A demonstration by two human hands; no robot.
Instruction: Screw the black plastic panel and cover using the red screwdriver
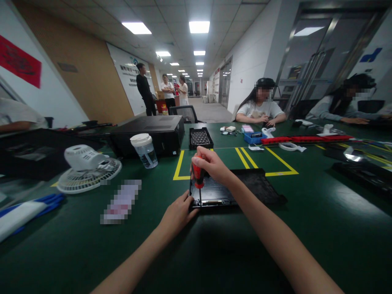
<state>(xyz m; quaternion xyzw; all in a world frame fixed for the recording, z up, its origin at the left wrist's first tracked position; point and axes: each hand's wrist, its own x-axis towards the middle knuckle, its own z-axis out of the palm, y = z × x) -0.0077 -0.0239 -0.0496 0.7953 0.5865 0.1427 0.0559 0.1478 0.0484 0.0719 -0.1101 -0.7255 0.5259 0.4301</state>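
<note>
- Red-handled screwdriver (198,174) held upright in the tightly closed right hand (212,163), tip down on the near left corner of the black flat casing (220,195), near the middle of the green table (306,228)
- Just beside it, left hand (179,212) laid against the same corner, fingers stretched out, not wrapped around anything
- Likely risk: tip slipping off under pressure and striking those fingers, or scratching the casing
- Also possible: casing sliding on the smooth table if pressed too weakly
- Far side: black tray of small parts (200,138), dark box (153,132), lidded cup (144,150)
- Left: white fan (88,171), well apart, not in the way of either arm
- Far right: seated co-workers, well apart
</note>
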